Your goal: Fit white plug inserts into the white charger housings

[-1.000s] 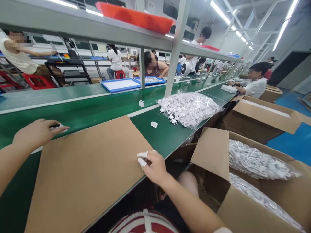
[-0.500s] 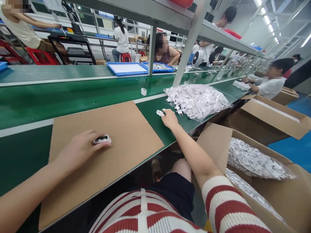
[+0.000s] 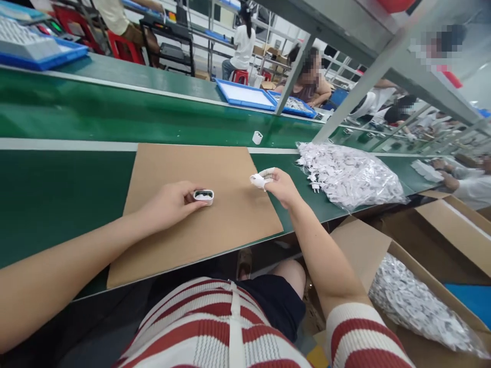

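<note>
My left hand (image 3: 169,204) rests on a brown cardboard sheet (image 3: 215,168) and pinches a small white charger shell (image 3: 203,196) with a dark opening. My right hand (image 3: 282,186), white cots on its fingertips, holds a small white plug part (image 3: 259,180) just above the sheet's right edge. A clear bag heaped with white plug parts (image 3: 349,174) lies to the right of that hand on the green bench. One more white shell (image 3: 257,137) stands on the belt beyond the sheet.
The green conveyor belt (image 3: 95,117) runs across in front of me, with blue trays (image 3: 245,95) on its far side. Open cardboard boxes (image 3: 452,230) holding bagged white parts (image 3: 414,301) stand at my right. A metal post (image 3: 345,107) rises by the bag. Other people work across and along the line.
My right hand reached to the loose plug part by the bag, picked it up and brought it back toward the sheet. My left hand carried the shell from the belt onto the cardboard.
</note>
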Motion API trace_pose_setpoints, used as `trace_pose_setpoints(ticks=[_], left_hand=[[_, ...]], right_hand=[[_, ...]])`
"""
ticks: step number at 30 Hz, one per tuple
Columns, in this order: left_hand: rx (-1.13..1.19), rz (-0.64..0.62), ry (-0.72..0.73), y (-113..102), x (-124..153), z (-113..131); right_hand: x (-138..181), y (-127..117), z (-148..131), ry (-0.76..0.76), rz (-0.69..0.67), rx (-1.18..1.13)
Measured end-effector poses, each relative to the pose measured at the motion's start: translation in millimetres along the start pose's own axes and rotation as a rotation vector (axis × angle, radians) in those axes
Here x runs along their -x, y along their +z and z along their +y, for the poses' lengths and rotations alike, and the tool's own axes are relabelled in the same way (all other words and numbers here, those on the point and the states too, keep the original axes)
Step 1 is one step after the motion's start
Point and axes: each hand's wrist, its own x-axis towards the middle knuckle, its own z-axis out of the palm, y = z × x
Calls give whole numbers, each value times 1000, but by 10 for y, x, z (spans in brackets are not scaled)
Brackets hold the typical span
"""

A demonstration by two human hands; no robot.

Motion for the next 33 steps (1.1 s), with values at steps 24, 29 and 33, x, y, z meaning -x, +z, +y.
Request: trace_pose_setpoints(ticks=[24, 29, 33], left_hand=[[44, 39, 93, 62, 55, -23], [93, 44, 41, 80, 47, -42], [130, 36, 23, 109, 33, -73]], right_hand=[[419, 500, -363, -274, -70, 640], [517, 577, -477, -393, -83, 1101], [542, 701, -306, -435, -195, 1028]])
